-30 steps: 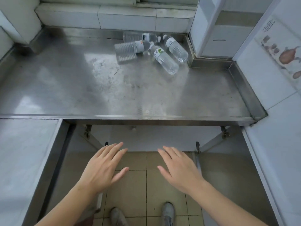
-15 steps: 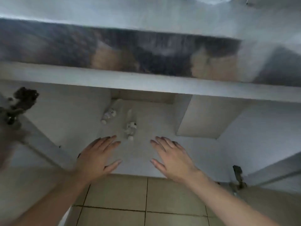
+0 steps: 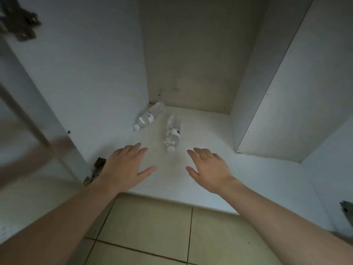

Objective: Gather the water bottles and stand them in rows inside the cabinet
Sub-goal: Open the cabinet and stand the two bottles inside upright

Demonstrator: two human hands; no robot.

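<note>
Dim light is falling across beige floor tiles (image 3: pixel 152 226) with dark grout, while a dark metal hinge (image 3: pixel 96 170) is showing beside a blurred metal leg (image 3: pixel 38 119).

We see two bare forearms — no sleeves reach into view, and nothing is worn at either wrist. The bare left hand (image 3: pixel 125 170) and the bare right hand (image 3: pixel 209 172) carry no rings, watch, bracelet or gloves that we can make out. The fingernails look short and unpainted — though the picture is soft there.
</note>
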